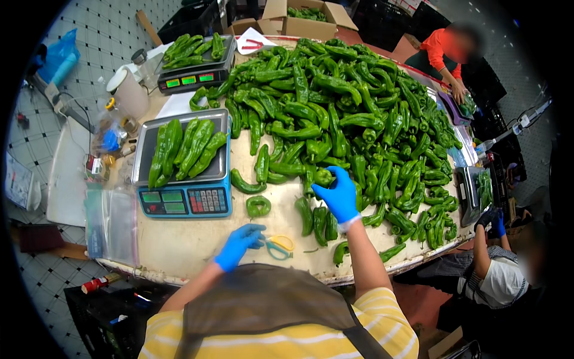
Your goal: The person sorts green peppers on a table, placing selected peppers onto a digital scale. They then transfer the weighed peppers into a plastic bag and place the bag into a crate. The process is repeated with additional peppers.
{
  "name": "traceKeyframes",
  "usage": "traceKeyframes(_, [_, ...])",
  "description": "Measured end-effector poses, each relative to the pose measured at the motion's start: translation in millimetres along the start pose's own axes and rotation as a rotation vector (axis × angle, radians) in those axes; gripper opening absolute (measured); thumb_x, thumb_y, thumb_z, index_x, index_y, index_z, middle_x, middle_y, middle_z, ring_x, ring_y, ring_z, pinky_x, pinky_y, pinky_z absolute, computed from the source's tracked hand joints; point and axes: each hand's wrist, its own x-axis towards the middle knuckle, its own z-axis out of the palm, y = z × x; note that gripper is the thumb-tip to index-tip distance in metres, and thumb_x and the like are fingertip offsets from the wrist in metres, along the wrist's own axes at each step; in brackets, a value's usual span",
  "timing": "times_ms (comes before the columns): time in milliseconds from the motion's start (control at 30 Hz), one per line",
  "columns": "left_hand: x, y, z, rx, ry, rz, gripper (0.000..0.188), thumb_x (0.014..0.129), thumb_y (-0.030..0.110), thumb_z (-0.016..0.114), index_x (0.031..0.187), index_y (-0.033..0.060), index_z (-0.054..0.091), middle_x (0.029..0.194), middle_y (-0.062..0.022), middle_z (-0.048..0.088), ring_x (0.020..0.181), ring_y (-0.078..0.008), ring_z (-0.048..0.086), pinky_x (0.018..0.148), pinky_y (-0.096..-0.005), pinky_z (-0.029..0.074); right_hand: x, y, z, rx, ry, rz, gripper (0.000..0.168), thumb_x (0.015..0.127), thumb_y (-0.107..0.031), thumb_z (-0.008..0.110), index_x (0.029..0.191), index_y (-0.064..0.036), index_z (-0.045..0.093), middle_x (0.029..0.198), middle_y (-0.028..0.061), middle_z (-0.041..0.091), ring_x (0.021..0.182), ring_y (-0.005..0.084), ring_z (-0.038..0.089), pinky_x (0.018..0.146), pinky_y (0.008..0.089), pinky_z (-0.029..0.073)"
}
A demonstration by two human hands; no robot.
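My right hand (340, 197), in a blue glove, is at the near edge of a large heap of long green peppers (341, 121). Its thumb and index finger curve around one pepper (322, 177), but whether they grip it is unclear. My left hand (242, 244), also gloved in blue, hovers low over the near side of the table with nothing visible in it. Just right of its fingertips lie scissors with yellow and teal handles (280, 247). Ahead of that hand, a curled pepper (258, 206) sits alone. Several peppers (186, 150) rest on a blue scale's tray (215, 168).
A second scale (197, 76) carrying peppers stands behind the blue one. Clear plastic bags (114, 226) lie at the table's left edge, below jars (128, 123). An open carton (309, 29) stands beyond the table. Two people (441, 54) work along the right side, near another scale (468, 193).
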Motion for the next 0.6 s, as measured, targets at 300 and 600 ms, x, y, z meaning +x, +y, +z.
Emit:
traceKeyframes(300, [11.4, 10.5, 21.4, -0.392, -0.001, 0.099, 0.058, 0.098, 0.037, 0.056, 0.144, 0.0062, 0.038, 0.13, -0.0167, 0.052, 0.108, -0.0258, 0.061, 0.095, -0.0399, 0.049, -69.6, -47.2, -26.3, 0.913, -0.531, 0.171, 0.062, 0.067, -0.002, 0.076, 0.126, -0.004, 0.056, 0.13, 0.0096, 0.059, 0.119, 0.0196, 0.056, 0.104, 0.0346, 0.043])
traceKeyframes(600, [0.6, -0.3, 0.0, -0.428, 0.049, 0.285, 0.034, 0.099, 0.021, 0.056, 0.127, 0.0016, 0.054, 0.112, -0.0131, 0.064, 0.101, -0.0245, 0.065, 0.091, -0.0375, 0.053, -90.0, 5.9, 7.1, 1.044, -0.467, 0.337, 0.061, 0.076, 0.002, 0.069, 0.134, -0.003, 0.05, 0.124, 0.0117, 0.061, 0.099, 0.0173, 0.064, 0.086, 0.0295, 0.052])
